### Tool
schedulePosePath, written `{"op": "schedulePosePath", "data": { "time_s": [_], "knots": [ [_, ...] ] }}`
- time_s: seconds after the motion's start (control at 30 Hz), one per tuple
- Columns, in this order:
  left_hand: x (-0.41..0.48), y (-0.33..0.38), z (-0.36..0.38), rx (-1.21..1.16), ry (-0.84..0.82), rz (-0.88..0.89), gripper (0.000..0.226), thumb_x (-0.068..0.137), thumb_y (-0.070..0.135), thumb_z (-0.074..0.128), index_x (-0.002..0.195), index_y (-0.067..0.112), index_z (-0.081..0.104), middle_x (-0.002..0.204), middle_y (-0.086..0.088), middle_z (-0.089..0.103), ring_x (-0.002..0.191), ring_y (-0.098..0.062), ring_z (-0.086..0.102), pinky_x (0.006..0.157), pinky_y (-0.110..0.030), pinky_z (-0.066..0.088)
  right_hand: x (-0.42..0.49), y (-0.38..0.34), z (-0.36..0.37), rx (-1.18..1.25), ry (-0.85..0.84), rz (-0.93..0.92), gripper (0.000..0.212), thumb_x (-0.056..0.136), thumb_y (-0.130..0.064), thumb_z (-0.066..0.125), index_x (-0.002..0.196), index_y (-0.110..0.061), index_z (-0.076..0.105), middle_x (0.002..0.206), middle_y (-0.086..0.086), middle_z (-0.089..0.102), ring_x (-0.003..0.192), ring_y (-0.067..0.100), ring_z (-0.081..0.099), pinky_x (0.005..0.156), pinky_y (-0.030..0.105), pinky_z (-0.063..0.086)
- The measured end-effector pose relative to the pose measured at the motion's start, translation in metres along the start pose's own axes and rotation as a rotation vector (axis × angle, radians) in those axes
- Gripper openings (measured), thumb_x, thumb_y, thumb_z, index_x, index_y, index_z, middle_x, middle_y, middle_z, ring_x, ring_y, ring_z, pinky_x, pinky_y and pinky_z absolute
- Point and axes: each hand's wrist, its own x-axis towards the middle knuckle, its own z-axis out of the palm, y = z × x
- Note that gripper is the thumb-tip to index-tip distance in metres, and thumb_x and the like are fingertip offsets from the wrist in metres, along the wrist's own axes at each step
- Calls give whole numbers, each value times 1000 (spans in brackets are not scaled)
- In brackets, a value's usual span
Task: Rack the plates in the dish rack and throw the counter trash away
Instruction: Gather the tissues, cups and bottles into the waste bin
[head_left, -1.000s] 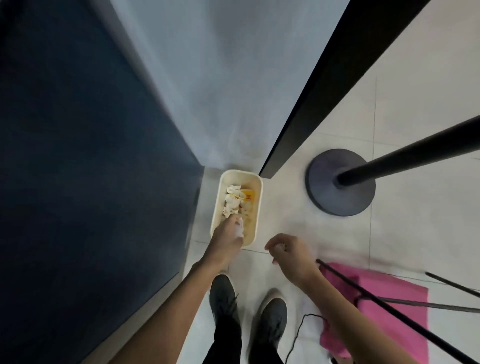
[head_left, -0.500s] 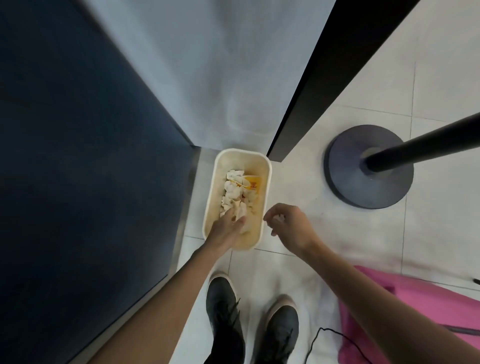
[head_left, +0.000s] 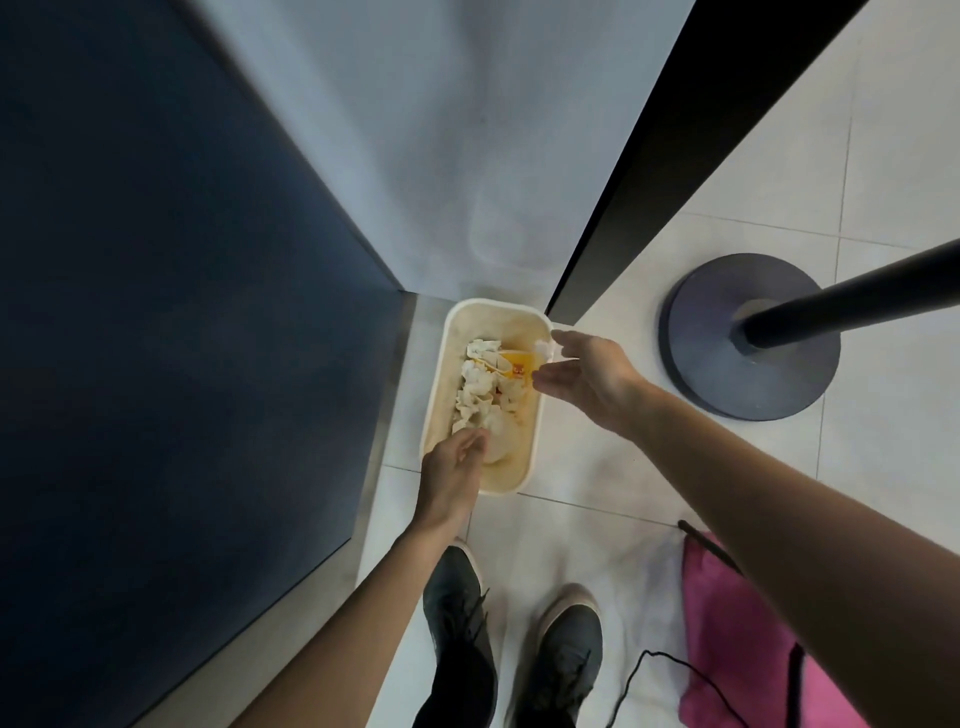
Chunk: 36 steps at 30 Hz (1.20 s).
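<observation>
Bin (head_left: 493, 322) in corner, cabinet (head_left: 156, 312) tight left, stand base (head_left: 727, 374) well right. Left hand (head_left: 449, 467) slack over near rim; right hand (head_left: 587, 374) spread, scrap (head_left: 545, 349) at fingertips.

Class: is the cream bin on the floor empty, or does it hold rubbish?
It holds rubbish: crumpled white paper and an orange wrapper lie inside the bin.

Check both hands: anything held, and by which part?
Left hand: nothing, fingers loose over the trash bin. Right hand: small white scrap at its fingertips above the bin's rim; pinched or loose, cannot tell.
</observation>
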Motion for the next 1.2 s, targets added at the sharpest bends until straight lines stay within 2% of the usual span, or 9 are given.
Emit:
{"op": "schedulePosePath", "data": {
  "time_s": [0.2,0.3,0.47,0.57,0.67,0.77,0.9,1.03,1.2],
  "knots": [
    [-22,23,-7,-125,16,-7,20,101,18,53,107,13,71,105,-1,72,95,-16,70,75,-35,56,-35,13,-11,-136,-25,73,21,104,-8,37,121,-1,47,104,21,56,89,32,65,77,42,57],
    [-39,33,-13,-173,-10,-45,21,100,10,53,93,19,71,98,-2,72,89,-20,69,75,-35,50,-58,28,-22,-252,-1,55,27,103,-11,41,124,2,53,112,23,59,99,36,65,84,46,57],
    [-84,54,-20,-141,-18,-72,25,99,8,52,91,23,70,93,1,74,87,-18,69,75,-38,52,-103,41,-26,-315,25,42,24,101,-8,44,114,-3,63,112,22,64,95,29,64,75,37,55],
    [-116,71,-26,-189,-31,-100,28,95,1,52,91,22,70,90,0,73,85,-19,67,72,-35,47,-138,43,-22,-473,15,-71,30,100,-7,41,117,-6,65,111,13,67,99,24,63,75,34,53],
    [-152,87,-32,-201,-48,-97,30,91,-11,51,92,14,68,87,-7,70,83,-24,63,69,-30,44,-180,43,-20,-663,40,-196,28,97,-13,48,116,-14,69,112,8,70,102,22,65,88,42,55],
    [-191,101,-37,-181,-37,-53,23,91,-11,54,98,7,67,90,-7,69,80,-16,64,65,-16,45,-225,47,-17,-840,20,-314,31,97,-16,49,122,-14,68,121,2,68,109,17,63,92,26,48],
    [-249,111,-46,-31,-3,-3,25,94,0,56,104,19,69,94,4,74,88,-8,69,77,-23,50,-286,57,-17,-987,-55,-369,36,97,-10,47,130,-12,61,134,4,60,123,16,55,98,15,34],
    [-308,122,-61,47,12,13,24,95,5,59,110,20,70,97,10,74,94,-5,68,92,-33,55,-348,61,-16,-1100,-113,-414,39,97,-8,47,134,-14,57,137,7,56,127,21,51,104,23,34],
    [-386,116,-86,117,30,7,24,96,9,59,112,24,69,101,15,73,98,0,67,96,-31,54,-426,77,-6,-1232,-211,-437,41,96,-8,48,135,-12,56,136,9,56,122,26,54,105,30,38]
  ]
}}
